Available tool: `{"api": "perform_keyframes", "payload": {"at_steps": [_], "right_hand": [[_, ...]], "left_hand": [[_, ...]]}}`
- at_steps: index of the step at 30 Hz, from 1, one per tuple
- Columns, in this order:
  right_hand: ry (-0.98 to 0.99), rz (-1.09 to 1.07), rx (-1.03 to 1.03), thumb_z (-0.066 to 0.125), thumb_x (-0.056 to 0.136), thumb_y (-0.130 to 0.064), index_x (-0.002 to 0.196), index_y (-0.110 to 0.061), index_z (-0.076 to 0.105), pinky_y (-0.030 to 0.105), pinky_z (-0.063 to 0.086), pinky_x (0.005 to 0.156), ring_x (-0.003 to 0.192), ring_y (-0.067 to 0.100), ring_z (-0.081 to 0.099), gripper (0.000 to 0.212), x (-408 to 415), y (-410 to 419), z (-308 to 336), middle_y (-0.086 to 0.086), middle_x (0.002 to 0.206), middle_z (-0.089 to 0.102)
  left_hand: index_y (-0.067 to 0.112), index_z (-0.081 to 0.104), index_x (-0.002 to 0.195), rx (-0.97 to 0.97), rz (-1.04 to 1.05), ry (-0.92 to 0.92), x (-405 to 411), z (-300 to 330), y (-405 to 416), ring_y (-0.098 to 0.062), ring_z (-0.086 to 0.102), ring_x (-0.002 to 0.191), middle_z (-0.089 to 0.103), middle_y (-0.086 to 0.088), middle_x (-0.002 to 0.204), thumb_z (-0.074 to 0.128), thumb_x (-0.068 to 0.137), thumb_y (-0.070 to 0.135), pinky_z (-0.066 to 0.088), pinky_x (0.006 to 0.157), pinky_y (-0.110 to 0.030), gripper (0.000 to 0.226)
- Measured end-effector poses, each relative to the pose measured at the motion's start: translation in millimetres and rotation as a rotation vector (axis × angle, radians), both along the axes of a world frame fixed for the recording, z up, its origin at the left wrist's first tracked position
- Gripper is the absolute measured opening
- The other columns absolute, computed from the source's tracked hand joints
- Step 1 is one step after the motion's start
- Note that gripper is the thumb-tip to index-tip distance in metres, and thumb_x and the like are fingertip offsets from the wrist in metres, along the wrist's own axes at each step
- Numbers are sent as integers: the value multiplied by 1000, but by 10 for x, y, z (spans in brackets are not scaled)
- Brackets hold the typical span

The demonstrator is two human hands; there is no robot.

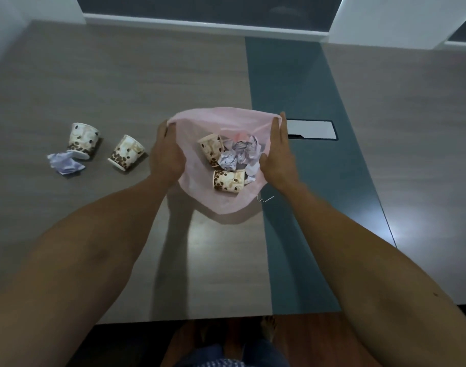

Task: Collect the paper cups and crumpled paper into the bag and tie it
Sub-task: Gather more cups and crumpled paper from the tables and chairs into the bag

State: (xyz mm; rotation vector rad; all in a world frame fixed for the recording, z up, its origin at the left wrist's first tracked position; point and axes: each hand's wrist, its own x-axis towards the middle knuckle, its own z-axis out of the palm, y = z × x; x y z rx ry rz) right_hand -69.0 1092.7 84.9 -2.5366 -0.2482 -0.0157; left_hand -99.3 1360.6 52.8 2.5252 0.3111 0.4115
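Observation:
A thin pink plastic bag [226, 202] lies open on the table. My left hand [167, 154] grips its left rim and my right hand [278, 154] holds its right rim, spreading the mouth. Inside lie two paper cups with a coffee-bean print [212, 148] [227, 181] and several balls of crumpled paper [242, 153]. Outside the bag, to the left, two more paper cups [83, 140] [127, 152] lie on the table, and one crumpled paper [64, 162] rests against the far-left cup.
The grey wooden table [120, 75] has a dark teal strip [292, 88] down its middle with a cable hatch [310, 129] right of the bag. A small bent wire [266, 199] lies by the bag's near right edge. The table's front edge is close to me.

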Motion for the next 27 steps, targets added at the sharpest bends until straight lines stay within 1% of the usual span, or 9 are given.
{"api": "perform_keyframes", "payload": {"at_steps": [4,10,12,14,17,19,21,24,27], "right_hand": [[-45,16,12,59,86,9,163,-16,-2,46,57,65,112,37,56,101,120,220,66,-4,170,-12],[-97,87,61,59,82,9,163,-15,1,44,58,67,111,39,54,103,185,654,116,-3,171,-9],[-79,111,41,63,81,7,163,-18,-1,43,58,61,100,37,59,107,168,787,67,-5,170,-10],[-30,120,12,65,80,6,162,-22,-5,43,57,57,85,34,62,111,144,879,-4,-9,169,-13],[12,108,-3,67,82,5,162,-23,-9,42,58,60,84,33,64,113,106,952,-80,-10,169,-16],[0,96,-9,67,84,1,162,-22,-8,43,59,66,98,35,63,110,94,976,-99,-9,169,-16],[-32,100,-18,67,89,-6,162,-21,-6,44,60,70,106,37,61,104,106,995,-110,-8,169,-14],[-119,120,-32,65,93,-17,162,-20,-2,46,60,67,96,36,63,96,156,1027,-177,-8,170,-11],[-190,131,-55,64,94,-19,162,-19,0,45,60,66,96,38,63,93,220,1045,-309,-7,170,-7]], "left_hand": [[13,40,150,39,-100,-91,126,147,215,-35,48,133,37,-13,156,47,95,35,47,105,-49,60],[9,38,153,51,-51,-161,127,240,565,-42,49,132,36,-20,157,47,99,24,48,100,-51,57],[10,36,155,42,-81,-144,21,218,653,-41,43,138,31,-23,159,51,97,11,44,106,-50,60],[9,39,148,-36,-97,-160,-118,159,730,-31,44,134,35,-19,156,51,85,-3,42,105,-37,65],[12,36,140,-203,124,-167,-321,28,831,-19,51,108,48,-10,139,49,81,3,44,90,-32,61],[16,39,134,-290,322,-131,-392,-90,965,-26,57,103,55,-10,126,49,82,9,49,88,-41,54],[12,43,130,-246,385,-43,-433,-268,1140,-35,56,110,56,-14,125,55,81,10,48,92,-48,51],[11,44,137,-62,279,90,-423,-597,1368,-38,43,135,44,-18,147,60,78,8,39,107,-50,62],[22,36,148,51,244,162,-320,-843,1526,-39,30,147,33,-21,158,66,79,29,32,115,-52,76]]}}
